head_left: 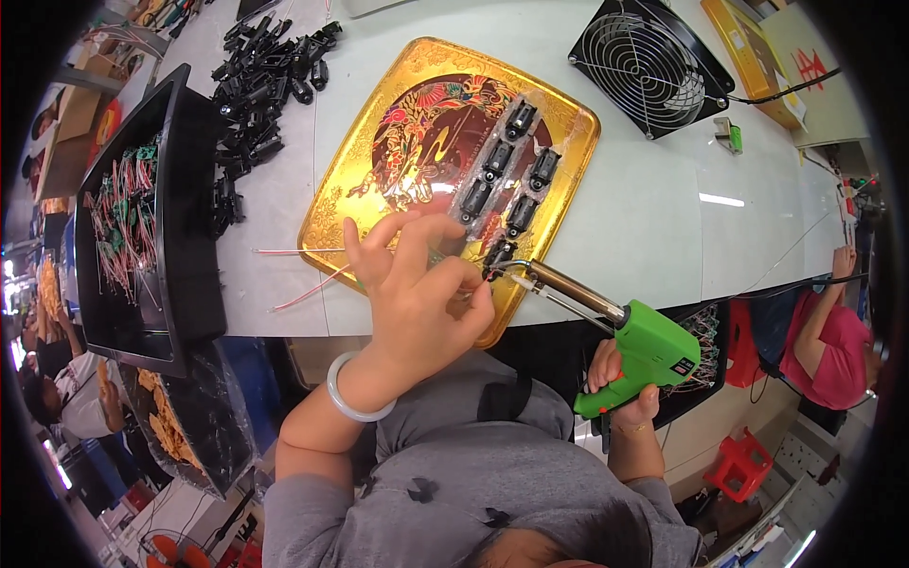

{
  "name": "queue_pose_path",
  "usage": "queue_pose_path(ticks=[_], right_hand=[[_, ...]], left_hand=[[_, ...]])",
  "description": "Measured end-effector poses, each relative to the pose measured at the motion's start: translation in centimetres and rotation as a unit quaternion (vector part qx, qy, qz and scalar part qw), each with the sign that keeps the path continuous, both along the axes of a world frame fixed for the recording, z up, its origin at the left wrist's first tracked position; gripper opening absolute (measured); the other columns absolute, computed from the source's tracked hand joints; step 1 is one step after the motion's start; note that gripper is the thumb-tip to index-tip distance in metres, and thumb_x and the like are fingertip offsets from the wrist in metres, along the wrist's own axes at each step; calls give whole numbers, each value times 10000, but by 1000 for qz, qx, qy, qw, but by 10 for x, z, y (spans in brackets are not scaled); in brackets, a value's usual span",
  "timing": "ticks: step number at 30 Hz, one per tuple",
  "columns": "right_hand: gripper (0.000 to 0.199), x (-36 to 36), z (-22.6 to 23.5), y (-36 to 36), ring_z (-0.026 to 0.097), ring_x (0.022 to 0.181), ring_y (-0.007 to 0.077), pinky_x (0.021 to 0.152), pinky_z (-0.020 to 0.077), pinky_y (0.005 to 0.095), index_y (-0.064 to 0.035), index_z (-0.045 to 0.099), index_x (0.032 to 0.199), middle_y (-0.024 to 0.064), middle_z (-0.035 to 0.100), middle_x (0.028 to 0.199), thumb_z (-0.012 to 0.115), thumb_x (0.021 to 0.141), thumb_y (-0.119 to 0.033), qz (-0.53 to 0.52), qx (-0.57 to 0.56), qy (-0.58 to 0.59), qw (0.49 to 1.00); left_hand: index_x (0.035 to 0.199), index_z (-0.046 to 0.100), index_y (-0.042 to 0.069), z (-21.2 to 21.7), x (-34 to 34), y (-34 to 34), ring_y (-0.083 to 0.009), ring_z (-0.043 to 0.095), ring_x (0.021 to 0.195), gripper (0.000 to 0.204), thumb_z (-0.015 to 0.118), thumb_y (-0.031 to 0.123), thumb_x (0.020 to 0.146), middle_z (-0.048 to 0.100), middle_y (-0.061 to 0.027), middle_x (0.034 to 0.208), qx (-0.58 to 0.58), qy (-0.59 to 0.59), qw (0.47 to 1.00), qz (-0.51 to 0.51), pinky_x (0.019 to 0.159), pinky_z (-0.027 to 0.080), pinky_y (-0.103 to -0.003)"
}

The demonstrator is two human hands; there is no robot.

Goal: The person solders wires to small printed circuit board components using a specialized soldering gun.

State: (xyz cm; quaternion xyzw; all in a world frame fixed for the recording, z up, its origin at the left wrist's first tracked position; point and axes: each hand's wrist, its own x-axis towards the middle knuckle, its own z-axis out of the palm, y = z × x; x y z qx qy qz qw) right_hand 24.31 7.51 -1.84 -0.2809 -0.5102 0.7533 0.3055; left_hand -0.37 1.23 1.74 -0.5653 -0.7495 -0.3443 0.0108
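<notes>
My right hand [636,409] grips the handle of a green soldering gun [660,346]. Its metal tip reaches left to a small black housing [499,254] at the near right part of a gold tray [331,199]. Over the tray's near edge, my left hand [417,303] is closed in a pinch beside that housing; what lies between its fingertips is hidden. Red and white wires [308,290] stick out to the left from under this hand. Several more black housings [475,201] stand in two rows on clear bubble-wrap strips on the tray.
A heap of black housings [256,104] lies at the far left, beside a black bin [194,189] of wired green boards [123,218]. At the back right stands a black fan [649,71] with a wire guard. A red stool [741,466] and a person in pink [828,350] are to the right.
</notes>
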Motion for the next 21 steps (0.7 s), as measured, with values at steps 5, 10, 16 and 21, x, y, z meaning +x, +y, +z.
queue_pose_path(ticks=[5,10,16,21], right_hand=[[601,1,0,-4,392,556,131,457,368,224,-45,470,707,44,401,630,486,741,-645,6,-13,5,1000],[609,7,-4,-7,420,573,130,462,370,221,-33,499,732,52,435,654,544,719,-640,3,-6,-6,1000],[603,12,-2,-7,482,615,135,517,385,238,-33,550,856,69,495,739,551,735,-624,33,-13,-27,999],[619,15,-7,-8,476,614,136,521,383,242,-38,550,863,67,496,753,548,725,-642,38,-12,-20,999]], left_hand=[[587,531,146,-1,1,-1,-282,409,1045,145,664,102,553,514,-10,973,8,-16,1000,1,1017,46,-512],[587,530,150,-2,1,0,-288,398,1043,147,665,104,552,508,-10,976,3,-16,1000,4,1012,59,-518],[586,529,151,-2,1,0,-286,391,1032,145,664,108,552,505,-8,965,0,-17,1000,3,1001,77,-521],[576,528,152,0,1,1,-284,393,1024,144,664,111,552,504,-5,956,2,-19,1000,3,999,81,-520]])
